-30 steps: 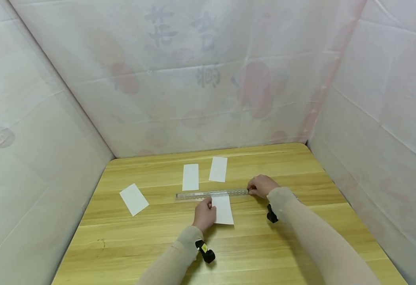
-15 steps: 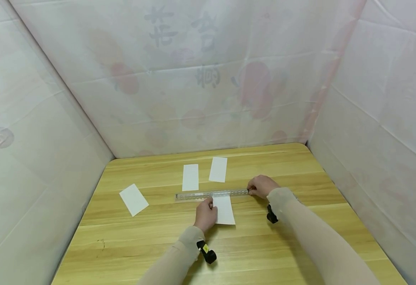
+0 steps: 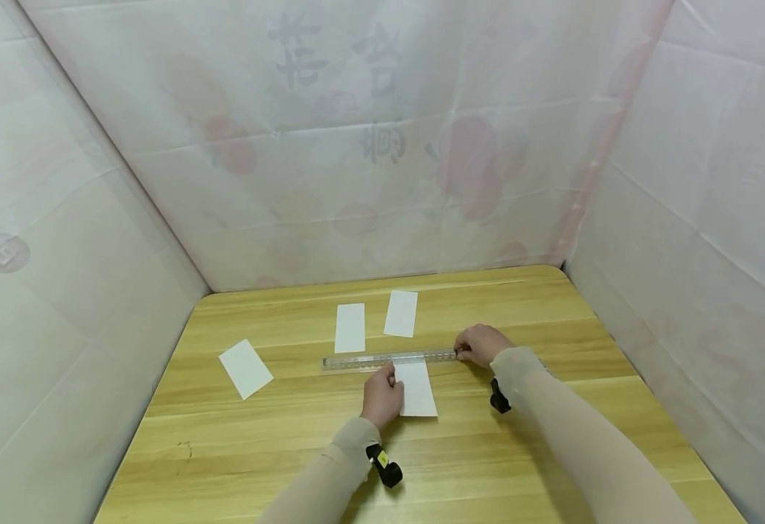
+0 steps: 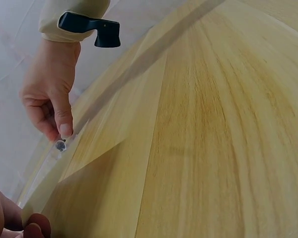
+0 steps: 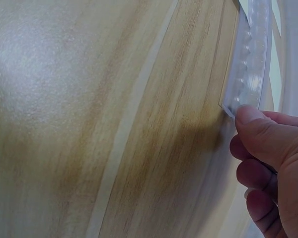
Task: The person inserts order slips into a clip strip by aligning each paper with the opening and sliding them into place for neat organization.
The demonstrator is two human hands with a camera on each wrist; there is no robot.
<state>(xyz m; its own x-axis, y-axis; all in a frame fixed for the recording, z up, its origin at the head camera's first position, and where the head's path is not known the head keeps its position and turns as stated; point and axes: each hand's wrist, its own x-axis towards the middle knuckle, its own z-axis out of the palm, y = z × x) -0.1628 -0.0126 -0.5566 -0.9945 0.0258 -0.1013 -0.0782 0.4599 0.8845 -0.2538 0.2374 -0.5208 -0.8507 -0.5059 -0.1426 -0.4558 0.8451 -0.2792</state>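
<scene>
A clear ruler-like strip (image 3: 356,362) with a patterned length lies crosswise on the table. Its right end is pinched between thumb and fingers of my right hand (image 3: 483,344), also plain in the right wrist view, where the thumb of that hand (image 5: 283,148) presses on top of the strip (image 5: 249,59). My left hand (image 3: 382,397) pinches the left side of a white paper slip (image 3: 418,389). The slip's far edge meets the strip; whether it passes under cannot be told. In the left wrist view the slip (image 4: 44,191) bends up off the table beside my fingertips (image 4: 36,225).
Two white slips lie beyond the strip, one at left (image 3: 350,327) and one at right (image 3: 400,314). Another slip (image 3: 246,369) lies askew at the far left. Cloth-covered walls (image 3: 382,182) enclose the wooden table (image 3: 277,451) at the back and sides.
My left hand has slid slightly to the right along the strip, carrying the paper slip with it. My right hand and the strip stay in place.
</scene>
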